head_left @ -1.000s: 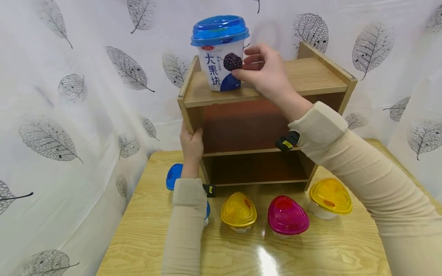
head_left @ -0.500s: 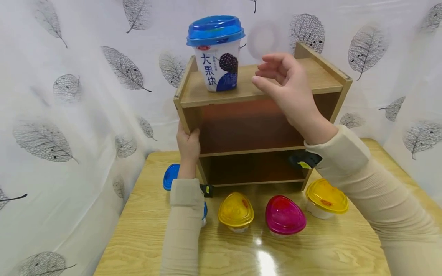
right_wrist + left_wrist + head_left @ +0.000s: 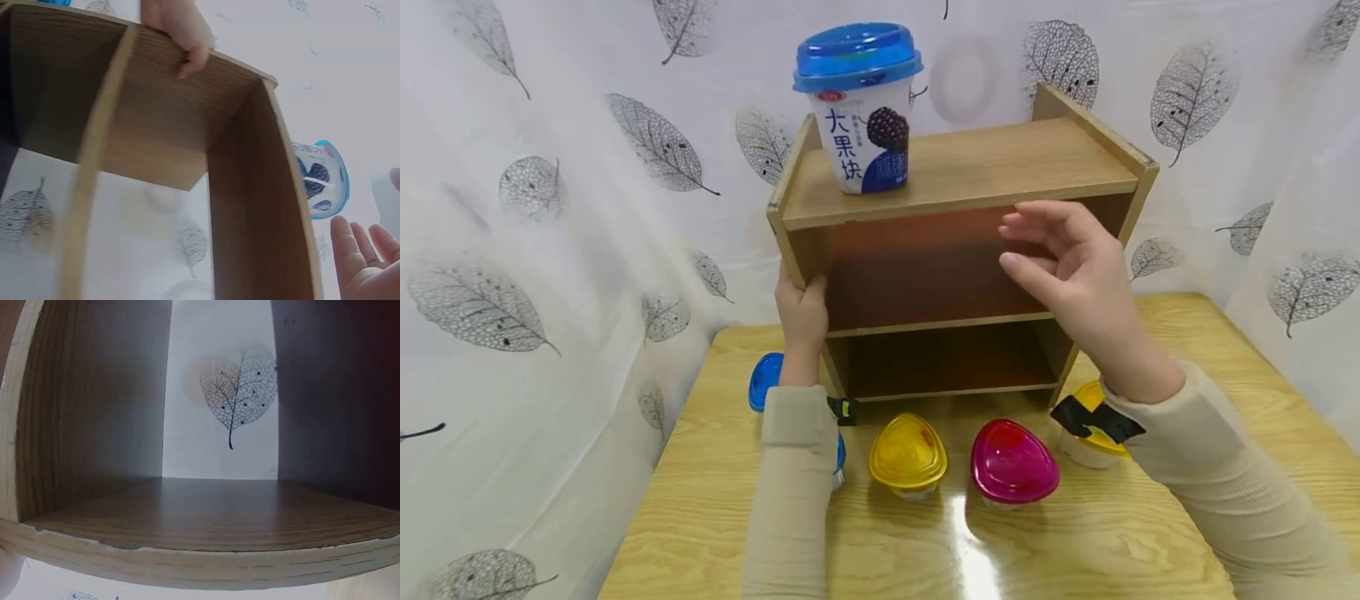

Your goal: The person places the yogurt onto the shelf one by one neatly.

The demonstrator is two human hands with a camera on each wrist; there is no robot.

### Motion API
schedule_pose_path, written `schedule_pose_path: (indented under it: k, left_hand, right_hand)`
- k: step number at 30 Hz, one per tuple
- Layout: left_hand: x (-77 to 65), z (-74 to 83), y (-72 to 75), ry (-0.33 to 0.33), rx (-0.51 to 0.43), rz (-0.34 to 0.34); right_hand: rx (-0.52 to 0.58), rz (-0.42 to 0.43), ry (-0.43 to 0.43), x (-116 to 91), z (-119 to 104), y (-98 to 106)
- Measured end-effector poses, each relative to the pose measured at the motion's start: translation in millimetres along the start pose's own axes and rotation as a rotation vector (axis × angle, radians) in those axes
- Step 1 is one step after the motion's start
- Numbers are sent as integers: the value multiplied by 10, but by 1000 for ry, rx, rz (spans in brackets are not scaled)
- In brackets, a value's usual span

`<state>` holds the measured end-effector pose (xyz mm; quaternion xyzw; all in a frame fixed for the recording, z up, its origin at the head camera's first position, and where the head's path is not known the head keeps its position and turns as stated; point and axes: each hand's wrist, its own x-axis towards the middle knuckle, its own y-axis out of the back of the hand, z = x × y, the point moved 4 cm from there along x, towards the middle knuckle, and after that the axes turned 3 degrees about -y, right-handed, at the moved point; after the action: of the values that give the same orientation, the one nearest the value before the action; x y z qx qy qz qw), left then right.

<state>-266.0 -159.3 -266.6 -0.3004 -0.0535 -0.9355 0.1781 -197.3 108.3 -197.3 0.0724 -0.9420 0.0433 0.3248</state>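
While the left hand (image 3: 802, 315) grips the shelf (image 3: 1000, 162), one cup (image 3: 857, 125) stands on top, seemingly placed (the right hand (image 3: 1078, 275), fingers loosely bent, is empty), with five cups (image 3: 908, 454) on the counter (image 3: 685, 517) apparently pending.

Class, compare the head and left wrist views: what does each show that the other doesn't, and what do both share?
Head only: the blue-lidded cup on top of the shelf unit, the right hand, and the pink-lidded cup on the table.
Left wrist only: a leaf print framed at a compartment's far end.
Both: the shelf unit and leaf-patterned sheet.
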Motion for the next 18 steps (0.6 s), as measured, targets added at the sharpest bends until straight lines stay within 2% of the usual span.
schedule_pose_path:
  k: [2, 4, 11, 18]
  left_hand:
    - [20, -89, 2, -10, 2, 1]
    - [20, -110, 4, -19, 2, 10]
    - [6, -121, -2, -44, -15, 24]
    - [27, -139, -2, -10, 11, -5]
  right_hand:
    - [-24, -1, 9, -106, 72, 36]
    - [-72, 4, 12, -209, 157, 62]
    - [-337, 27, -33, -535, 417, 177]
    - [-454, 8, -72, -689, 580, 326]
